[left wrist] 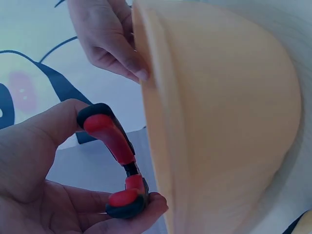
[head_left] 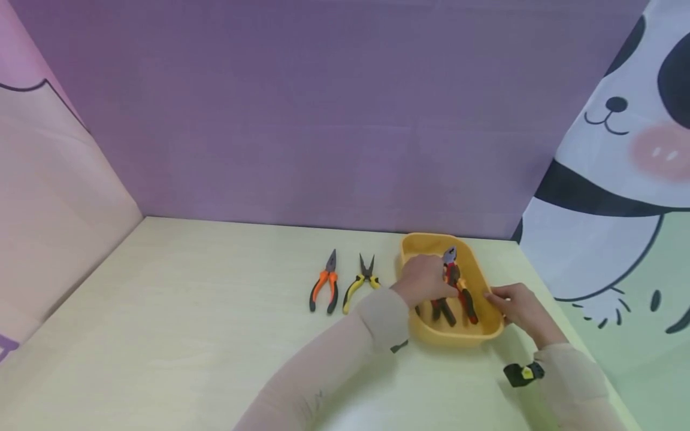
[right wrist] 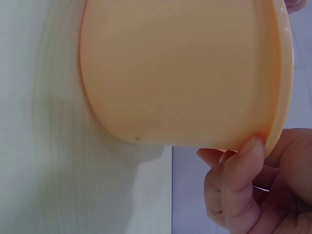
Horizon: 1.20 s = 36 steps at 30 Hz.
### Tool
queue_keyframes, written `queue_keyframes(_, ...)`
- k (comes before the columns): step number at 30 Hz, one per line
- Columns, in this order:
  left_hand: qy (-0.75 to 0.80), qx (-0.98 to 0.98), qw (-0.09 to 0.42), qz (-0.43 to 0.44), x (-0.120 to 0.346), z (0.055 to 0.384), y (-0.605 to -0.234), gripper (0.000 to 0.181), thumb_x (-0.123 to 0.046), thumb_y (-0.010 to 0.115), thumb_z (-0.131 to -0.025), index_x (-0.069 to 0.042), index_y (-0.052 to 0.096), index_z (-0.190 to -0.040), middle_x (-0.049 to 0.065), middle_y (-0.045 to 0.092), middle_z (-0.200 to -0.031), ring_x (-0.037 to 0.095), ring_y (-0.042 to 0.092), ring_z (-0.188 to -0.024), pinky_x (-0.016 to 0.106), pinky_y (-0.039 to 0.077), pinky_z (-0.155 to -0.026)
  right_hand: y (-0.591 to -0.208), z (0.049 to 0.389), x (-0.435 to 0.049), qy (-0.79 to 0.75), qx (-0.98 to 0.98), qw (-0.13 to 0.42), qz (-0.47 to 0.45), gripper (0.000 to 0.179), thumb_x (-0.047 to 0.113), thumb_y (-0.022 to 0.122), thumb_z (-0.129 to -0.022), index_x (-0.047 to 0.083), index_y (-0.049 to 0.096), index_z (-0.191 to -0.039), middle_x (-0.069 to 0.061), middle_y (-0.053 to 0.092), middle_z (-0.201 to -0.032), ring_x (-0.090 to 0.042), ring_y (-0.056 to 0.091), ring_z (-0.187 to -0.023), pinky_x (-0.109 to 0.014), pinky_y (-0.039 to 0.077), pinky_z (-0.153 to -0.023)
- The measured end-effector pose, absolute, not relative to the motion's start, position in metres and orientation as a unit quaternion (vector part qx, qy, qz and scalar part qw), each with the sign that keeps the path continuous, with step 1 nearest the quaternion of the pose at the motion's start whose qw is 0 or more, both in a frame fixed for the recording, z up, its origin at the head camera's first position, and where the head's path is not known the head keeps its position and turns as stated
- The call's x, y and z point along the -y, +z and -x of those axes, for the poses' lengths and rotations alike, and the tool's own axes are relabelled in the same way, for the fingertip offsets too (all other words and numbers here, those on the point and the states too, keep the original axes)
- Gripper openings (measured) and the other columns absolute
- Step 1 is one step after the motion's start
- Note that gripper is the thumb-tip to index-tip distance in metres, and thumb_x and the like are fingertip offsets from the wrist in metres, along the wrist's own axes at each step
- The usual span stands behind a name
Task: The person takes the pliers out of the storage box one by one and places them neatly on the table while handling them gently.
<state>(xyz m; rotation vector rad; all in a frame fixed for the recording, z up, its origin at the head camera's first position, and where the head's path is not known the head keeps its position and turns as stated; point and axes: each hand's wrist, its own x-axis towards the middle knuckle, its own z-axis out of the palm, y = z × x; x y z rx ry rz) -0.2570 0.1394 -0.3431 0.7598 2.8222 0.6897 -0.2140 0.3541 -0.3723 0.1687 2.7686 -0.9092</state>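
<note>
- The red-and-black pliers [left wrist: 109, 136] are in the left hand [head_left: 426, 278], over the yellow tray [head_left: 458, 340]; its thumb is on one handle and its fingers on the other, the handles spread between them.
- More pliers [head_left: 470, 308] lie in the tray, partly tangled to my eye; the hand hides how many touch.
- I'd worry about a snag: close as they lie, the held pair could catch a neighbour's handle and drag it along.
- A loose hold on spread handles might also let the pair swivel or drop.
- The right hand [head_left: 520, 308] pinches the tray's rim at the near right, thumb and fingers either side; held at that one place, the tray could skew if the left hand knocked it.
- The left arm slants from the near side toward the far right, wrist across the tray's left rim, knuckles up; the right forearm comes in from the near right.
- Left of the tray, on the table [head_left: 215, 299], are yellow-and-black pliers [head_left: 367, 273], partly covered by the left sleeve, which could nudge them, then orange-and-black pliers [head_left: 323, 277] farther left.
</note>
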Motion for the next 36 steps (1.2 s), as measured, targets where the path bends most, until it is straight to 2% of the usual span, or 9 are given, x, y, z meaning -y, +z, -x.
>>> queue_keyframes(8, 0.237, -0.932, 0.071, -0.264, -0.128, 0.251, -0.335, 0.042, -0.045, 0.075, -0.077, -0.013, 0.052, -0.061, -0.006, 0.039, -0.050, 0.008, 0.042, -0.052, 0.020, 0.032, -0.051, -0.371, 0.214, -0.352, -0.306, -0.945, 0.106, -0.054, 0.042, 0.019, 0.050, -0.098, -0.015, 0.050, -0.123, -0.021, 0.067, -0.093, -0.015, 0.061, -0.065, -0.032, 0.052, -0.059)
queue_keyframes(14, 0.265, -0.927, 0.080, -0.254, -0.115, 0.248, -0.335, 0.039, -0.043, 0.075, -0.077, -0.012, 0.053, -0.065, -0.006, 0.042, -0.054, 0.008, 0.041, -0.051, 0.020, 0.034, -0.049, -0.372, 0.214, -0.350, -0.305, -0.945, 0.106, -0.054, 0.042, 0.019, 0.050, -0.098, -0.015, 0.051, -0.123, -0.022, 0.067, -0.095, -0.015, 0.061, -0.066, -0.032, 0.053, -0.060)
queue_keyframes(21, 0.252, -0.930, 0.067, -0.259, -0.106, 0.242, -0.333, 0.050, -0.043, 0.076, -0.076, -0.013, 0.042, -0.055, -0.007, 0.029, -0.046, 0.006, 0.030, -0.042, 0.019, 0.028, -0.044, -0.372, 0.212, -0.352, -0.308, -0.944, 0.103, -0.057, 0.042, 0.019, 0.050, -0.097, -0.015, 0.052, -0.122, -0.020, 0.067, -0.094, -0.015, 0.061, -0.066, -0.032, 0.053, -0.060)
queue_keyframes(29, 0.251, -0.937, 0.082, -0.229, -0.097, 0.238, -0.338, 0.044, -0.040, 0.077, -0.075, -0.013, 0.047, -0.060, -0.006, 0.037, -0.051, 0.008, 0.037, -0.046, 0.020, 0.033, -0.045, -0.372, 0.212, -0.352, -0.306, -0.945, 0.104, -0.060, 0.042, 0.019, 0.050, -0.097, -0.014, 0.052, -0.123, -0.020, 0.067, -0.094, -0.015, 0.061, -0.066, -0.032, 0.053, -0.061)
queue_keyframes(36, 0.247, -0.939, 0.067, -0.231, -0.085, 0.236, -0.342, 0.051, -0.042, 0.077, -0.074, -0.013, 0.041, -0.056, -0.006, 0.030, -0.051, 0.008, 0.033, -0.046, 0.020, 0.030, -0.045, -0.373, 0.213, -0.353, -0.311, -0.942, 0.108, -0.066, 0.042, 0.019, 0.050, -0.098, -0.014, 0.051, -0.123, -0.019, 0.067, -0.093, -0.015, 0.061, -0.066, -0.032, 0.053, -0.061)
